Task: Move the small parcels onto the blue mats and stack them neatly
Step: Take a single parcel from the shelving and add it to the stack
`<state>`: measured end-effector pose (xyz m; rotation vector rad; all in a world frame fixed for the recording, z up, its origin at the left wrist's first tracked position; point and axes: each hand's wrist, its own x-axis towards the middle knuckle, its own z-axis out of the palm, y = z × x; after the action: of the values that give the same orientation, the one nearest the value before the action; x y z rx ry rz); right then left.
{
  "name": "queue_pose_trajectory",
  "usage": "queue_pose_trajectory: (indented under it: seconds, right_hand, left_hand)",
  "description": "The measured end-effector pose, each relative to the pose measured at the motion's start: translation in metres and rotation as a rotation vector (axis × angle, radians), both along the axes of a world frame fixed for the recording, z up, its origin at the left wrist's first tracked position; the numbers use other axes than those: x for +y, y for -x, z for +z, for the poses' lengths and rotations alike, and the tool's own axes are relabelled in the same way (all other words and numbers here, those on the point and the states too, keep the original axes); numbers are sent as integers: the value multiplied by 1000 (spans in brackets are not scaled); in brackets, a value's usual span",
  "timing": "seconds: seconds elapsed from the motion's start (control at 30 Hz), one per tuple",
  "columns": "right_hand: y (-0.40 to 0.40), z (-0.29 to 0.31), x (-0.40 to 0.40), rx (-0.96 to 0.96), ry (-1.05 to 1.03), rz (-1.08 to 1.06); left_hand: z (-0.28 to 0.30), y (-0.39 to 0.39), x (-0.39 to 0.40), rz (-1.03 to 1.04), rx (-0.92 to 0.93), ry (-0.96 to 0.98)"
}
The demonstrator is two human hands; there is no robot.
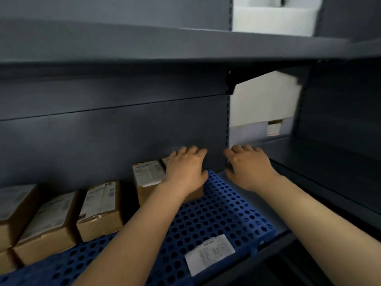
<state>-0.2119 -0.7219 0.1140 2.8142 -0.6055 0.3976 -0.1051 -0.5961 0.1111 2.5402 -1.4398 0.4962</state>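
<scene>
- Your left hand [186, 171] lies atop the rightmost parcel [148, 178] on the blue mat [216, 211], fingers curled over its far edge;
- Your right hand [247, 168] hovers beside it, fingers loosely bent, holding nothing;
- Three more parcels [61, 215] sit leftward.

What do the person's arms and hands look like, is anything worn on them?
Both forearms are bare as far as the frame shows: no sleeves reach into view. The left hand and right hand wear no gloves, and no watch, ring or wristband is visible. The picture is slightly blurred, so fine details are unclear.
</scene>
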Motion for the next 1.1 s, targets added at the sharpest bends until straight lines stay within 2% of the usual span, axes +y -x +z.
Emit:
queue_pose_trajectory:
  seconds: [0.17,0.37,0.73,1.1]
  right_hand:
    - [52,1,21,46,62,-218]
    - [146,-4,47,16,91,-476]
    - [351,5,99,12,56,-969]
    - [563,-1,192,24,-4,-1286]
  left_hand:
    - [-2,17,-2,-130,-11,-40]
    - [-10,83,-22,-365,-27,8]
    - [-8,275,-51,-817,-61,59]
    - [-15,504,-14,-1153,-45,47]
